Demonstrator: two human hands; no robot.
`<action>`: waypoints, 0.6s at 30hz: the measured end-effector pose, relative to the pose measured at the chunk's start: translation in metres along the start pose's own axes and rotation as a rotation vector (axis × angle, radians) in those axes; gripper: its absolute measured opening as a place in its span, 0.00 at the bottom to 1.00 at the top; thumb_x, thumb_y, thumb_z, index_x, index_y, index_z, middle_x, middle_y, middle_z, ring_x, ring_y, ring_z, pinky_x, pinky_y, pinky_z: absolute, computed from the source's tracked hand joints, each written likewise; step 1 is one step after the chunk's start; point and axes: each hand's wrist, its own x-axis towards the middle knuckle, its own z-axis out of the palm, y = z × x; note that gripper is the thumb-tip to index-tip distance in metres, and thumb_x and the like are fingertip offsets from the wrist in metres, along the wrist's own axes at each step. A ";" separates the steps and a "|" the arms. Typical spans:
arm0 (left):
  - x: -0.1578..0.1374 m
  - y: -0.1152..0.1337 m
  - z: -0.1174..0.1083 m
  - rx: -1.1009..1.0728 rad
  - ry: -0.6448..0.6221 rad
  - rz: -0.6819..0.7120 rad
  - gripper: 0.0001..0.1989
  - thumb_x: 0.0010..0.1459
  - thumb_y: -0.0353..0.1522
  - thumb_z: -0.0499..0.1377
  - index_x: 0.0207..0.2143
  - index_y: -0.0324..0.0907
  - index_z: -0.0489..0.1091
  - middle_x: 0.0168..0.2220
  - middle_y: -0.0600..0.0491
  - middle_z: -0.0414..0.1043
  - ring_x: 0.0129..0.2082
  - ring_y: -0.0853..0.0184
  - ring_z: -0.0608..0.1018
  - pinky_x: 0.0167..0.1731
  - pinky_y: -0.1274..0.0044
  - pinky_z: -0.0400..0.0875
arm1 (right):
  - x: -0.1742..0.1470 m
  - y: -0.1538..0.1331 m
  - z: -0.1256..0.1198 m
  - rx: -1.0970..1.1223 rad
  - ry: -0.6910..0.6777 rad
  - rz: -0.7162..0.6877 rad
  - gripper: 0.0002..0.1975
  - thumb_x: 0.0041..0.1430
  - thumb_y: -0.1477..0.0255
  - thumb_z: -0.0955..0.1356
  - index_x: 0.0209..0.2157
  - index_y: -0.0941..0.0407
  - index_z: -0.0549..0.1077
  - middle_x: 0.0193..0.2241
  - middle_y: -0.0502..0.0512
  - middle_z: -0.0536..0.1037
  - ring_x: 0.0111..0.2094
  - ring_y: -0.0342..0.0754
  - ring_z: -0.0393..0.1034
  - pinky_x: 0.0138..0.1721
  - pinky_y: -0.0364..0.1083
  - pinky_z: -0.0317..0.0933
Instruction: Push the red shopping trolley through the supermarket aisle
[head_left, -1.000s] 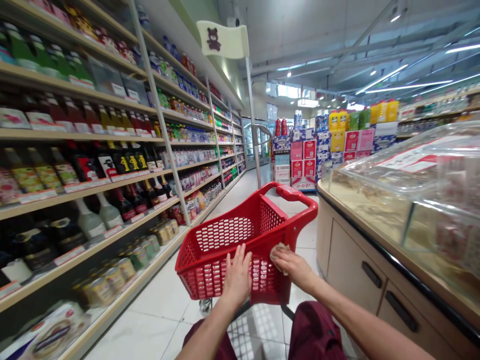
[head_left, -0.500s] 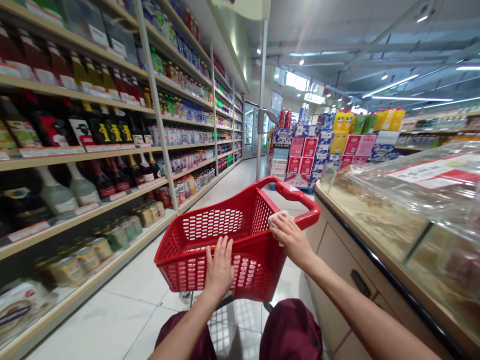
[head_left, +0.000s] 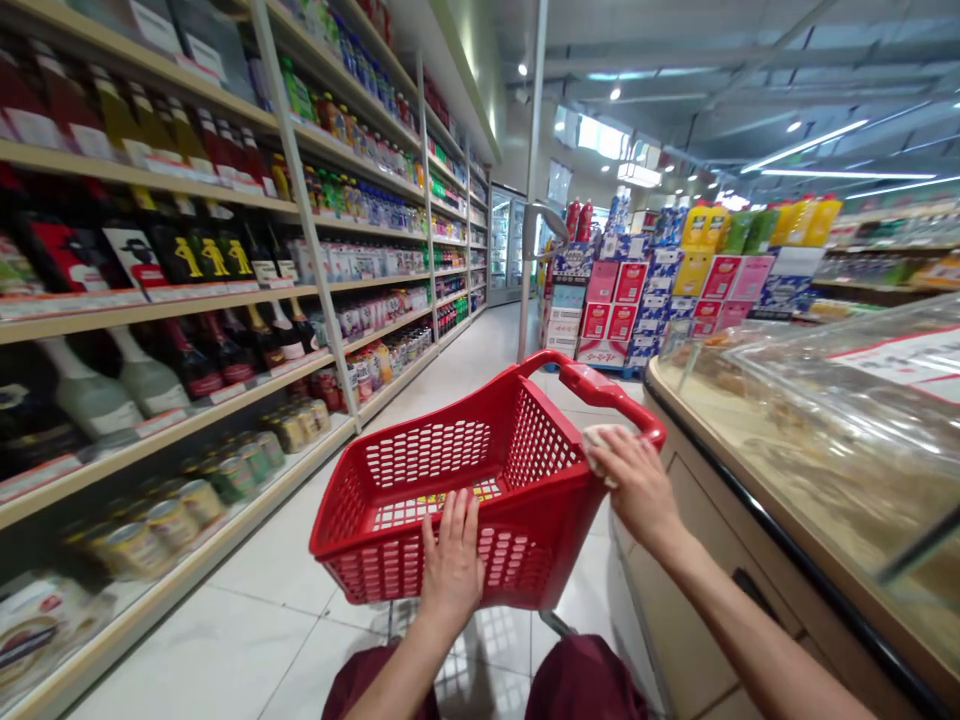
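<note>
Head view: white floor tiles (head_left: pixel 217 635) carry a red, perforated plastic shopping cart (head_left: pixel 529 510) with a curved red handle (head_left: pixel 600 388). The left hand (head_left: pixel 452 560) rests on the cart's near side, fingers straight and slightly apart; flat pressure there should steady it. The right hand (head_left: pixel 639 485) bends its fingers, close together, over a crumpled off-white cloth (head_left: pixel 597 438) beside the handle; even pressure seems best.

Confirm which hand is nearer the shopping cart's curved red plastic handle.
Right. The right hand, holding a crumpled off-white cloth, is by the handle; the left hand is farther, at the near wall of the red perforated basket.
</note>
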 end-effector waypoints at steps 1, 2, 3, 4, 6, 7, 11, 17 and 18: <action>0.002 0.002 0.000 -0.016 -0.014 -0.006 0.35 0.47 0.32 0.52 0.58 0.38 0.45 0.58 0.47 0.52 0.59 0.60 0.49 0.56 0.59 0.40 | 0.002 0.007 0.000 -0.021 0.028 0.066 0.19 0.48 0.83 0.58 0.40 0.55 0.71 0.49 0.57 0.68 0.53 0.52 0.57 0.52 0.55 0.49; 0.003 0.004 0.001 -0.031 -0.028 -0.015 0.35 0.47 0.31 0.52 0.58 0.38 0.45 0.59 0.46 0.51 0.59 0.60 0.49 0.56 0.59 0.40 | 0.004 0.009 0.002 -0.022 0.047 0.102 0.18 0.48 0.82 0.59 0.39 0.56 0.71 0.49 0.58 0.67 0.53 0.53 0.56 0.51 0.56 0.50; 0.005 0.005 0.001 -0.042 -0.042 -0.023 0.34 0.47 0.30 0.51 0.58 0.38 0.45 0.59 0.46 0.51 0.59 0.60 0.49 0.56 0.59 0.41 | 0.006 0.008 0.006 -0.002 0.045 0.103 0.17 0.49 0.80 0.59 0.40 0.56 0.71 0.49 0.59 0.67 0.53 0.53 0.55 0.52 0.55 0.50; 0.007 0.007 0.002 -0.049 -0.056 -0.031 0.34 0.47 0.29 0.51 0.58 0.38 0.44 0.59 0.46 0.50 0.59 0.60 0.49 0.56 0.59 0.41 | 0.008 0.002 0.012 0.039 0.019 0.069 0.17 0.49 0.79 0.60 0.40 0.57 0.71 0.49 0.59 0.67 0.53 0.54 0.54 0.52 0.55 0.50; 0.010 0.008 0.003 -0.056 -0.080 -0.044 0.34 0.47 0.26 0.49 0.58 0.38 0.43 0.59 0.46 0.49 0.59 0.60 0.49 0.56 0.59 0.43 | 0.013 -0.018 0.024 0.139 -0.085 -0.047 0.18 0.48 0.78 0.61 0.42 0.57 0.70 0.49 0.59 0.67 0.54 0.54 0.53 0.53 0.54 0.48; 0.011 0.008 0.003 -0.058 -0.090 -0.047 0.34 0.47 0.25 0.49 0.58 0.38 0.43 0.59 0.47 0.49 0.59 0.61 0.50 0.56 0.59 0.43 | 0.017 -0.026 0.029 0.179 -0.144 -0.096 0.18 0.47 0.77 0.61 0.42 0.57 0.70 0.49 0.58 0.67 0.53 0.53 0.54 0.54 0.53 0.46; 0.016 0.008 0.003 -0.078 -0.126 -0.057 0.35 0.46 0.23 0.48 0.58 0.39 0.44 0.59 0.47 0.49 0.59 0.61 0.50 0.56 0.59 0.43 | 0.030 -0.018 0.037 0.170 -0.215 -0.078 0.18 0.48 0.78 0.60 0.42 0.53 0.69 0.47 0.55 0.70 0.48 0.51 0.60 0.53 0.55 0.44; 0.023 0.017 0.005 -0.070 -0.154 -0.128 0.36 0.44 0.23 0.49 0.58 0.39 0.45 0.60 0.48 0.46 0.60 0.60 0.48 0.56 0.57 0.42 | 0.025 -0.015 0.045 0.158 -0.172 -0.139 0.17 0.51 0.72 0.61 0.44 0.57 0.69 0.50 0.59 0.67 0.52 0.56 0.55 0.52 0.54 0.47; 0.024 0.018 0.004 -0.066 -0.160 -0.129 0.36 0.44 0.24 0.49 0.58 0.38 0.45 0.60 0.48 0.45 0.60 0.60 0.47 0.56 0.57 0.41 | 0.022 -0.026 0.047 0.171 -0.182 -0.161 0.18 0.52 0.70 0.62 0.45 0.58 0.68 0.51 0.59 0.66 0.54 0.56 0.53 0.52 0.54 0.46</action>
